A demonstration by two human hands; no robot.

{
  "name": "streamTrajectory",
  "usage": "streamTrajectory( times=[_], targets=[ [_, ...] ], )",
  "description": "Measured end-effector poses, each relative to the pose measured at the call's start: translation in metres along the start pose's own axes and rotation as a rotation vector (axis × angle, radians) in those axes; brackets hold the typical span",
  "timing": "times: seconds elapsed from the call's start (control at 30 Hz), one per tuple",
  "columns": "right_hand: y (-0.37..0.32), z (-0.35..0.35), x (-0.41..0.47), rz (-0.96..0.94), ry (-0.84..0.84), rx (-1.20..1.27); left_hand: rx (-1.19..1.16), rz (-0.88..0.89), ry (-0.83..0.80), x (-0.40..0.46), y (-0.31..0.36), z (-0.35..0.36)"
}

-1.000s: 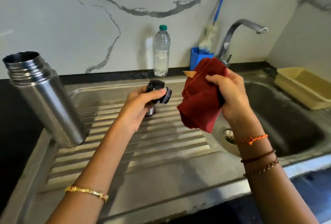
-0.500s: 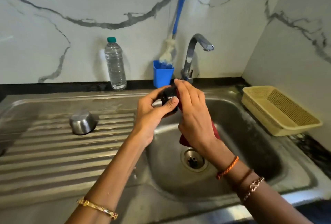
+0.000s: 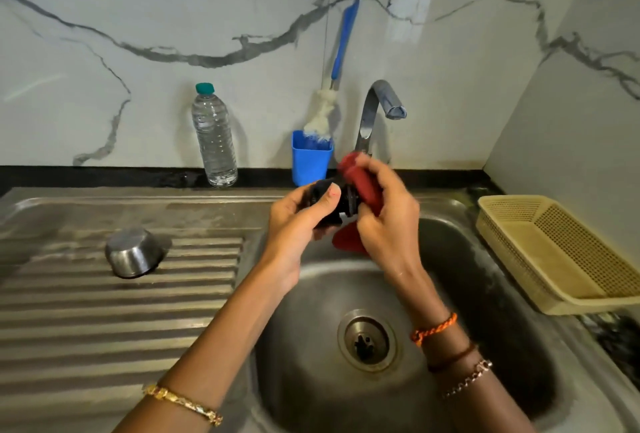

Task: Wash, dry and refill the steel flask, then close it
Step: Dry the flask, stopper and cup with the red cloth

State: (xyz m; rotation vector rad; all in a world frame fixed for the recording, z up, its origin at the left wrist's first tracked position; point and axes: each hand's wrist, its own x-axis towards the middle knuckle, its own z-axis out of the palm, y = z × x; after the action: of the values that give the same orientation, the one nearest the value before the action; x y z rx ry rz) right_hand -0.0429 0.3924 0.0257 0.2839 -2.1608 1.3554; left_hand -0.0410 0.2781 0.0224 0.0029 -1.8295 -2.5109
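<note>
Above the sink basin, my left hand grips the flask's black stopper, thumb across its top. My right hand holds a red cloth pressed against the stopper's inner end; part of the cloth hangs below the hands. A small steel cup lid stands upside down on the ribbed drainboard. The steel flask body is out of view.
A clear water bottle with a green cap stands at the back wall. Beside it are a blue holder with a bottle brush and the tap. A yellow plastic basket sits right of the basin.
The view swung right, so the flask body left the frame. Both hands came together over the basin, and the red cloth now wraps against the stopper.
</note>
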Motion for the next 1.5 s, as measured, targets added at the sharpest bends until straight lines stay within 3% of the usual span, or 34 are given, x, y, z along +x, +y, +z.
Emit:
streamTrajectory(
  times=[0.1,0.17,0.3,0.4,0.57,0.7,0.87,1.0,1.07,1.27,1.37,1.43,1.5],
  targets=[
    [0.006,0.009,-0.024,-0.022,-0.226,0.044,-0.021,-0.039,-0.017,0.002,0.001,-0.002],
    [0.014,0.014,-0.037,-0.065,-0.289,-0.032,-0.053,-0.07,-0.025,-0.002,-0.005,-0.005],
    [0.021,0.025,-0.039,-0.173,-0.166,-0.215,-0.051,-0.052,-0.089,-0.009,-0.004,-0.013],
    [0.017,0.027,-0.03,-0.268,-0.089,-0.149,0.031,-0.037,-0.171,-0.006,0.007,-0.023],
    [0.003,0.017,-0.017,0.044,-0.29,0.015,0.095,-0.011,-0.121,-0.005,0.007,-0.026],
    [-0.007,0.017,-0.04,-0.04,-0.294,0.007,0.049,-0.031,-0.093,-0.004,0.007,-0.027],
    [-0.011,0.004,-0.05,-0.026,-0.275,0.297,-0.094,-0.06,-0.081,-0.013,0.006,-0.027],
    [-0.016,-0.005,-0.037,-0.131,-0.195,0.162,-0.125,-0.073,-0.165,-0.021,0.017,-0.021],
    [-0.025,-0.007,-0.028,-0.073,-0.175,0.144,-0.125,-0.049,-0.169,-0.026,0.019,-0.018],
    [-0.031,-0.004,-0.023,0.226,-0.208,0.293,-0.042,0.061,-0.127,-0.034,0.008,-0.018],
    [-0.027,-0.005,-0.026,0.45,-0.271,0.383,0.155,0.182,-0.081,-0.037,-0.004,-0.027],
    [-0.024,-0.004,-0.032,0.477,-0.252,0.428,0.35,0.313,-0.082,-0.038,-0.007,-0.03],
    [-0.024,0.001,-0.042,0.326,-0.135,0.342,0.344,0.337,-0.086,-0.034,0.0,-0.028]
  ],
)
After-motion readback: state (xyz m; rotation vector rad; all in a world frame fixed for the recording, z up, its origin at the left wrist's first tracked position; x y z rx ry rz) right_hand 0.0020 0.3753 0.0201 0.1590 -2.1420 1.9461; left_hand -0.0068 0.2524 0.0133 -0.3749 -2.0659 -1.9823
